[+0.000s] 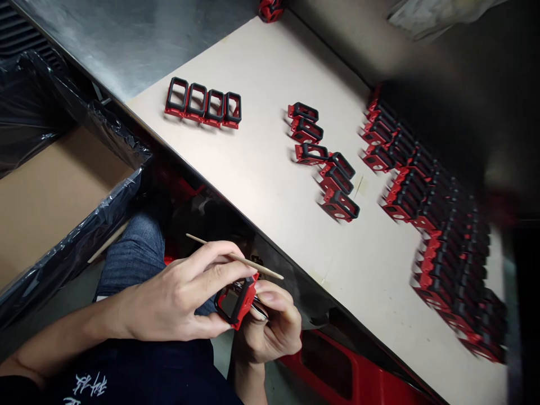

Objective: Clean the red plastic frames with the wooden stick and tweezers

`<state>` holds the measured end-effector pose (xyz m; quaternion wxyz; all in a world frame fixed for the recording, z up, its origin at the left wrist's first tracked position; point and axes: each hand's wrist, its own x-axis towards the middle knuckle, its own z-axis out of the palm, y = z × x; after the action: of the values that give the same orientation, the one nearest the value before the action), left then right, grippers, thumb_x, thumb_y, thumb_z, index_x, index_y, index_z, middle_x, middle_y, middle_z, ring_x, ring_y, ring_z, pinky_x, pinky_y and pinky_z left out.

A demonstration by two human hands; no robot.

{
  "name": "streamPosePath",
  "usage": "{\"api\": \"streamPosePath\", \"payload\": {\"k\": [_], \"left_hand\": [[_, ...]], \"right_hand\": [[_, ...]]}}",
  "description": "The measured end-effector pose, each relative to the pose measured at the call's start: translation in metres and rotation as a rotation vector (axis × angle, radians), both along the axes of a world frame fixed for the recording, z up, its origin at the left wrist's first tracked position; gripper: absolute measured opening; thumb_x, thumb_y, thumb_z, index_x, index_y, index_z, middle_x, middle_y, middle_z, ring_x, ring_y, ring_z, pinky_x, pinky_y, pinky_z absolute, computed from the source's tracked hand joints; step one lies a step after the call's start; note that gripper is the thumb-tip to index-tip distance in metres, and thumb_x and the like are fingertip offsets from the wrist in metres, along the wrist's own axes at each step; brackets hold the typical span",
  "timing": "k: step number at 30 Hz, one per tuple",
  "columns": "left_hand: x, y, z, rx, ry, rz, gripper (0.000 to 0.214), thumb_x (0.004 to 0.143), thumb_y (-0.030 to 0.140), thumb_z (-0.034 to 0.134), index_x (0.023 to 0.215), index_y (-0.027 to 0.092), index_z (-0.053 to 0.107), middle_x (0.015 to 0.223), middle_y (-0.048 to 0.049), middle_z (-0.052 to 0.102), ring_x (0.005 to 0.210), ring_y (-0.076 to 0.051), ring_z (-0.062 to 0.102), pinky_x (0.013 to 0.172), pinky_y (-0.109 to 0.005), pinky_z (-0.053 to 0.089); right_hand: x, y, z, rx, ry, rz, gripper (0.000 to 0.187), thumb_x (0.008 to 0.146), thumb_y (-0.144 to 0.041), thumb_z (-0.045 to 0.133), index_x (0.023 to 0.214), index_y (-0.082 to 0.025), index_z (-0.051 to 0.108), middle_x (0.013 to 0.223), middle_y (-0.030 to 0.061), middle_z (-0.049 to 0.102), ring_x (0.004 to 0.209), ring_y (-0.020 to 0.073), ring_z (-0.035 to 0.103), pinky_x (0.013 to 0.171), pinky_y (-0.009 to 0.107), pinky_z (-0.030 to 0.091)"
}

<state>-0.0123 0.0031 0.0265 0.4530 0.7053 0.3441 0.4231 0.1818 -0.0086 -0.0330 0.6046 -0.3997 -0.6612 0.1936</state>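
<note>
Below the table (270,185) edge, over your lap, you hold a small rectangular red-and-black frame (237,301): red body, black rim around an open window. Its window faces up toward you, and its long axis slants up to the right. Your left hand (181,298) pinches its near side and also holds a thin wooden stick (253,264); your right hand (270,326) curls closed beneath it.

Spotted a single print: white brush-stroke characters on the dark garment (89,386) at the lower left, over the lap. Looked like East Asian script, two or three signs side by side, partly cut by the bottom edge of the view and too smeared to read. Made out no lettering on the held red-and-black frame (236,301) or the desk (261,169).
</note>
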Motion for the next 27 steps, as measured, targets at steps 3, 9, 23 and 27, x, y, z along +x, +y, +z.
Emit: {"api": "streamPosePath", "payload": {"k": [3, 9, 23, 27], "left_hand": [[0.0, 0.0, 0.0, 0.003, -0.003, 0.005, 0.047, 0.088, 0.001, 0.067, 0.135, 0.001, 0.058, 0.135, -0.0209, 0.056, 0.128, -0.021, 0.061, 0.111, -0.024, 0.051], [0.0, -0.002, 0.0, -0.018, -0.001, -0.012, 0.048, 0.088, 0.0, 0.067, 0.135, 0.003, 0.059, 0.134, -0.0188, 0.057, 0.128, -0.02, 0.06, 0.112, -0.024, 0.05], [0.003, 0.0, -0.001, 0.066, 0.005, 0.009, 0.042, 0.092, 0.002, 0.065, 0.134, 0.001, 0.06, 0.133, -0.0214, 0.058, 0.128, -0.022, 0.062, 0.113, -0.026, 0.051], [0.003, 0.001, -0.001, 0.079, 0.007, -0.003, 0.041, 0.093, 0.003, 0.065, 0.133, 0.002, 0.059, 0.134, -0.0228, 0.058, 0.129, -0.025, 0.063, 0.112, -0.029, 0.053]], "right_hand": [[-0.002, 0.0, 0.001, -0.011, 0.006, -0.012, 0.007, 0.1, -0.023, 0.069, 0.107, -0.021, 0.068, 0.084, -0.0003, 0.069, 0.072, 0.0157, 0.071, 0.059, 0.027, 0.059], [-0.006, 0.0, -0.003, -0.16, 0.177, -0.028, 0.011, 0.099, -0.033, 0.07, 0.096, -0.023, 0.065, 0.078, -0.0015, 0.064, 0.068, 0.0142, 0.064, 0.06, 0.025, 0.055], [0.011, -0.002, -0.004, -0.049, 0.114, -0.021, 0.016, 0.097, -0.025, 0.074, 0.111, -0.023, 0.068, 0.087, 0.0, 0.063, 0.078, 0.0149, 0.065, 0.063, 0.025, 0.056], [0.013, -0.002, -0.002, -0.022, 0.06, 0.013, 0.015, 0.098, -0.025, 0.073, 0.112, -0.022, 0.067, 0.086, -0.0011, 0.064, 0.075, 0.0148, 0.066, 0.061, 0.025, 0.056]]}}
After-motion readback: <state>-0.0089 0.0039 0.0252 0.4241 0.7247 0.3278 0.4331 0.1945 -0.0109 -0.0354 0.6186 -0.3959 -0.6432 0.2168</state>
